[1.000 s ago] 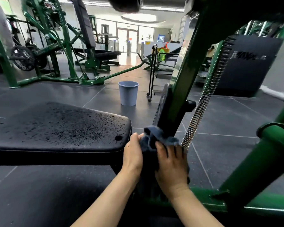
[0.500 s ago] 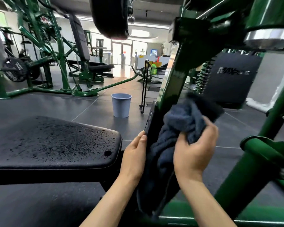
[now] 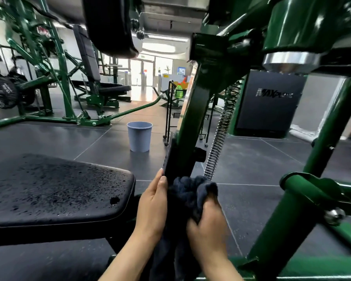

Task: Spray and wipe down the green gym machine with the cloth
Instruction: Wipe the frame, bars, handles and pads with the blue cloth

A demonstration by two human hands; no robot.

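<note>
— Gripping how?
— Right hand (image 3: 208, 224) bunches the dark blue cloth (image 3: 187, 197) against the green post (image 3: 190, 122); left hand (image 3: 153, 207) lies flat beside it, fingers straight.
— Progress?
— Midway, I'd judge: low on the post, frame above unwiped. Seat pad (image 3: 55, 191) is speckled with droplets.
— Cloth?
— Crumpled, tail hanging down.

Left of the green upright post (image 3: 187, 126), the black seat pad (image 3: 55, 189) crowds close; right of it, a coil spring (image 3: 218, 138) stands near, then bare floor (image 3: 257, 159) opens toward the slanted green frame tube (image 3: 322, 151).
</note>
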